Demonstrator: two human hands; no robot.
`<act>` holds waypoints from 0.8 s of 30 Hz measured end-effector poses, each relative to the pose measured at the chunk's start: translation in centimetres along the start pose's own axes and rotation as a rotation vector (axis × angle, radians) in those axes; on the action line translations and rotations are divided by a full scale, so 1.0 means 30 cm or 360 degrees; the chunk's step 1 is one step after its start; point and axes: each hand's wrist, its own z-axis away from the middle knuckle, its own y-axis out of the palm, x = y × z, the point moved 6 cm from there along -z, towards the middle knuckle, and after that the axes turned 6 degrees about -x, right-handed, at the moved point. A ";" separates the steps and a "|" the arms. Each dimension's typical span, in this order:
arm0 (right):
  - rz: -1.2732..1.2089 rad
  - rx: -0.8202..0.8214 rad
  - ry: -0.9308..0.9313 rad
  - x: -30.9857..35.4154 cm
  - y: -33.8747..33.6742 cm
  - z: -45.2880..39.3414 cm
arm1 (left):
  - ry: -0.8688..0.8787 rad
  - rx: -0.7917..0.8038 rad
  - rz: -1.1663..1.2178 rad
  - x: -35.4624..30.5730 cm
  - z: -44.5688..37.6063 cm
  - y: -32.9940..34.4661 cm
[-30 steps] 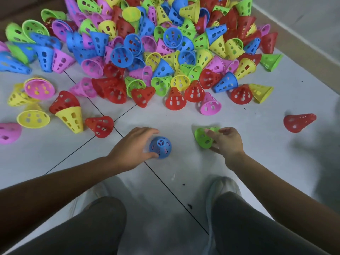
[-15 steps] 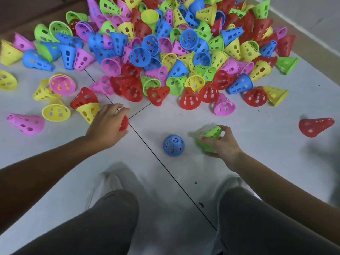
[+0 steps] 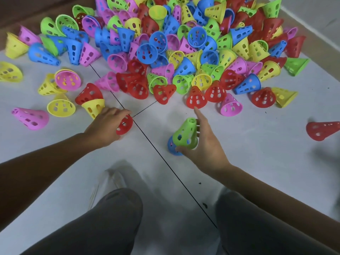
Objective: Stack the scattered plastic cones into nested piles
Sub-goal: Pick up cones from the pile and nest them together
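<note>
Crowding the far floor [image 3: 257,153], a big heap of cones [image 3: 184,43] lies near both hands. Left hand [image 3: 104,127] curls round a red cone [image 3: 126,125] lying on its side. Right hand [image 3: 204,144], thumb and fingers around it, holds a green cone [image 3: 185,134] upright over a blue cone [image 3: 172,148].

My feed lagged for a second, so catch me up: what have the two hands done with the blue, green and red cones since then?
The left hand let go of the blue cone, reached left and now grips a red cone. The right hand lifted the green cone, turned it upright and brought it left over the blue cone, which it now partly covers. The blue cone stayed put, as did the big pile and the lone red cone.
</note>
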 end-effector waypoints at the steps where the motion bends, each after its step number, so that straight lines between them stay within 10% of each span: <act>1: 0.0081 0.0054 -0.0037 -0.004 0.018 -0.001 | 0.0032 -0.0010 -0.0041 -0.006 0.001 -0.004; 19: 0.0231 0.0305 -0.0090 -0.125 0.102 0.003 | -0.0384 0.0073 0.0862 -0.243 0.146 -0.062; 24: 0.0435 -0.0046 -0.0256 -0.163 -0.089 -0.056 | -0.0274 0.0049 0.1018 -0.325 0.136 -0.104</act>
